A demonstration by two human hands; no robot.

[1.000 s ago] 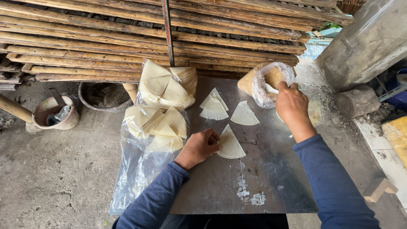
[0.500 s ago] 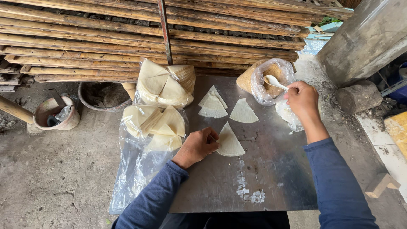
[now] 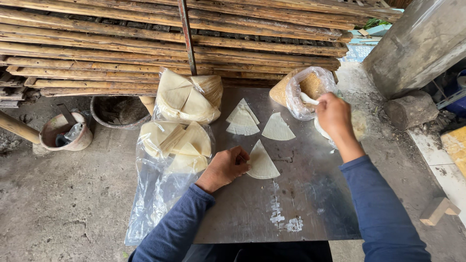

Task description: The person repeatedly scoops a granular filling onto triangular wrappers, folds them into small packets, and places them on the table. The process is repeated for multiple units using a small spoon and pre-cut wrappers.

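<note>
Left hand fingers pin an unfilled wedge wrapper flat at table centre, right hand closed on a white spoon in the filling bag (three more wrappers beyond also unfilled).

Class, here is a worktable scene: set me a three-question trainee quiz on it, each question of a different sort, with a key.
1. True or false: the left hand rests on a wedge-shaped wrapper on the metal table.
2. What does the right hand hold? A. a knife B. a white spoon C. a brush
3. Fill in: the spoon dips into a clear plastic ____ of brown filling.

Key: 1 true; 2 B; 3 bag.
</note>
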